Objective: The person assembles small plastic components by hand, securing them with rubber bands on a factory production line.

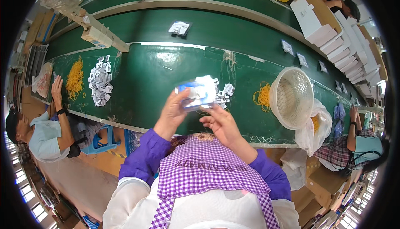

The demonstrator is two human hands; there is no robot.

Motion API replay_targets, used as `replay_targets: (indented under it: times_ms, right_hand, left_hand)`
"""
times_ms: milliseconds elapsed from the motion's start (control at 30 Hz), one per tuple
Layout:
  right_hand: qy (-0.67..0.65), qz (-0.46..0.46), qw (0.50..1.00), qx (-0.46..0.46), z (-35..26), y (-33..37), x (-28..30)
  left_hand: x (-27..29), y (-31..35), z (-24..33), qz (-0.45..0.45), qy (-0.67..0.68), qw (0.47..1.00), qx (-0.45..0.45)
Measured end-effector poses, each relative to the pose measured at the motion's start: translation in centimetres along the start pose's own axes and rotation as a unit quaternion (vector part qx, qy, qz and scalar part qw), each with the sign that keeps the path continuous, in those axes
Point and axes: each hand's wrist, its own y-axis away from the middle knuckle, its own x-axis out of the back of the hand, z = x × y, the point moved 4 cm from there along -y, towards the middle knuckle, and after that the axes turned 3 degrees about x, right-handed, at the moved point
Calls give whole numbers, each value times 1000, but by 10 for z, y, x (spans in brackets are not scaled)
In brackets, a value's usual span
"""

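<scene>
Nearest, R hand [223, 123] was at near right corner of blue/white pkt [196, 95], fingers half-curled; couldn't tell if pinching or just touching. L hand [173, 110] gripped pkt by left edge, thumb on top, above green table [146, 75]; pkt face blurred + glare, details n/a. Prob. best handling: firm L edge pinch, pkt level, R fingertips steadying corner w/o bending it. To right: yellow bands [262, 98] beside white basket [308, 83]. Just beyond pkt, partly hidden: white slips [228, 89]. Farthest: dark-edged pkt [180, 28], lying flat approx. center.
</scene>
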Motion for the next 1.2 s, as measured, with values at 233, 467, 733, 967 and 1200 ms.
replay_targets:
  times_ms: [233,467,733,967,1200]
  right_hand:
    - [275,151,949,38,-10,-5,107]
    - [533,168,784,270,-66,-62,121]
    - [757,300,447,371,-212,-129,123]
    - [862,374,313,140,-305,-178,175]
    - [926,324,178,69,-307,-224,175]
  left_hand:
    - [80,68,79,41,-351,935,-11]
    - [175,122,84,14,-750,628,206]
    - [93,62,73,57,-824,557,89]
    - [10,17,45,7,-780,615,-114]
    - [-13,1,11,-48,-760,642,-94]
